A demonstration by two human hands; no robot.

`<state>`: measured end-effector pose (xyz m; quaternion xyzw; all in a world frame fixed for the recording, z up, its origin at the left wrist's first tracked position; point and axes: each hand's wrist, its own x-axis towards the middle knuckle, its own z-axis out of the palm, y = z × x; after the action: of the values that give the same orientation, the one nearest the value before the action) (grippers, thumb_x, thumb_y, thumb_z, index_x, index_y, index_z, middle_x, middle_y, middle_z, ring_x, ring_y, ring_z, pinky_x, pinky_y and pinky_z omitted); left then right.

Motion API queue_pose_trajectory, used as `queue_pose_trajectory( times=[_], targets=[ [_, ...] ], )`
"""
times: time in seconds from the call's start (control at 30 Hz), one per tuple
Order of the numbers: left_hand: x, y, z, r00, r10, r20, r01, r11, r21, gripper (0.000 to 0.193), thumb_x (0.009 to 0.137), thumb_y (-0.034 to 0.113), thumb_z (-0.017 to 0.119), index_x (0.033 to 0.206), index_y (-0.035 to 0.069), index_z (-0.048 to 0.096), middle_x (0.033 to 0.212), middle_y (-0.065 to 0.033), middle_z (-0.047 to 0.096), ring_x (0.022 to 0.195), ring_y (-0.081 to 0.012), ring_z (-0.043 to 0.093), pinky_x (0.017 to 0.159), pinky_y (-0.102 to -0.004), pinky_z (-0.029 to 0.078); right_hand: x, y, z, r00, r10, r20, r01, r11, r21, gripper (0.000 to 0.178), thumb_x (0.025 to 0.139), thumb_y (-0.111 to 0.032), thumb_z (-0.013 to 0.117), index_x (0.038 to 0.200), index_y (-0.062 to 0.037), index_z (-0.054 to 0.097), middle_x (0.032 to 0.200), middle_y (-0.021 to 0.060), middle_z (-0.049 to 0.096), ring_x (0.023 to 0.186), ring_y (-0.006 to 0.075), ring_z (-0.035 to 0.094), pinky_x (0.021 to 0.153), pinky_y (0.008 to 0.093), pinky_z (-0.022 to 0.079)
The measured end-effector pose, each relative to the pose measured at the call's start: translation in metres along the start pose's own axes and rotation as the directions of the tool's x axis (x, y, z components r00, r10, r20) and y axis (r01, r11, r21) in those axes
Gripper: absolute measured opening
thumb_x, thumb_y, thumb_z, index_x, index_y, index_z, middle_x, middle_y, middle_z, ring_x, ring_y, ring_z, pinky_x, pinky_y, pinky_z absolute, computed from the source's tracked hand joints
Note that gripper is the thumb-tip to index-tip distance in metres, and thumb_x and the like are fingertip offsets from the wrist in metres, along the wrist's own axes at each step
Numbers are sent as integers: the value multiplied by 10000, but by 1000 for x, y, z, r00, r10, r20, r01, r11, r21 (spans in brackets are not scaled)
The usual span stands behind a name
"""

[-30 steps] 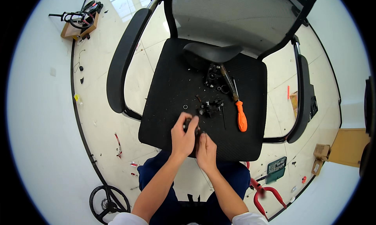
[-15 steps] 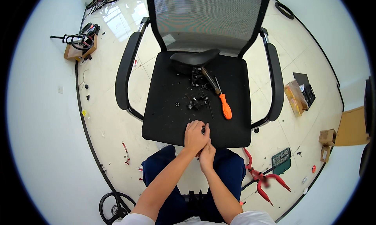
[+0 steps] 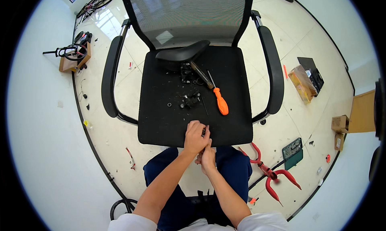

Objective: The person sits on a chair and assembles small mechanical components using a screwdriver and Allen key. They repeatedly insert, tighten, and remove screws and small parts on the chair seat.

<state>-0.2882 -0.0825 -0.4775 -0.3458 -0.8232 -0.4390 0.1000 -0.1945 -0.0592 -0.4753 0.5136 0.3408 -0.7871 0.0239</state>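
Left hand: here it is, the left hand (image 3: 196,137) at the chair's front edge, fingers curled nearly closed around a dark part (image 3: 204,132), only a sliver of it showing.
Right hand: just below and touching it, the right hand (image 3: 208,158), fingers bent inward; what they grip, I cannot tell.
Dark part: between the left fingers, over the front of the black seat (image 3: 155,128).
Screwdriver: orange-handled screwdriver (image 3: 220,101) lying beyond the hands, its shaft slanting beside the worn post (image 3: 202,75).
Saddle: black saddle (image 3: 183,53) at the back of the seat, the post slanting out from under it.
Loose bits: a cluster of dark metal parts (image 3: 189,100) mid-seat, a small ring (image 3: 169,104) to its left, a thin rod (image 3: 205,106) to its right.
Labels: a pale patch on the small carton (image 3: 339,142) over by the right wall; any print is too small to read.
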Motion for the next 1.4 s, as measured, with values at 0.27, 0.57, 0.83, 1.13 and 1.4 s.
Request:
queue_pose_trajectory(
  times=[0.27,0.57,0.83,1.13,1.4],
  targets=[
    [3,2,-3,995,-81,-55,76,993,-92,102,810,23,660,772,-6,570,766,-129,579,751,-324,587,674,-393,475,-13,-41,-7,972,195,132,-188,980,-63,566,994,-607,342,636,-173,278,521,-52,200,403,107,224,387,283,231],
    [9,6,-26,807,-589,37,453,578,-678,253,970,123,495,766,-12,561,712,-93,664,655,-129,612,622,-279,491,-19,-41,6,943,-274,188,327,867,-377,570,1017,-520,379,605,-130,318,494,-41,259,355,102,262,336,284,236],
    [22,11,-35,897,-426,-117,339,834,-435,193,935,43,504,766,-24,570,707,-102,681,624,-163,629,601,-274,491,-45,-89,18,936,230,265,-210,972,-102,575,998,-591,357,616,-175,248,518,-65,164,411,82,121,396,258,118],
    [26,4,-53,984,23,-179,-83,939,-335,70,761,-56,639,752,1,600,737,-113,664,644,-245,655,601,-320,525,-50,-97,23,844,427,325,-447,894,-13,541,1014,-569,330,630,-198,242,554,-69,173,441,83,115,413,264,112],
    [16,26,-59,952,303,-35,-288,854,-433,141,672,-59,684,739,10,580,677,-102,580,610,-269,578,591,-340,487,-65,-107,3,782,605,148,-530,771,-352,555,999,-624,247,643,-197,244,555,-72,178,420,81,132,402,260,120]
  ],
)
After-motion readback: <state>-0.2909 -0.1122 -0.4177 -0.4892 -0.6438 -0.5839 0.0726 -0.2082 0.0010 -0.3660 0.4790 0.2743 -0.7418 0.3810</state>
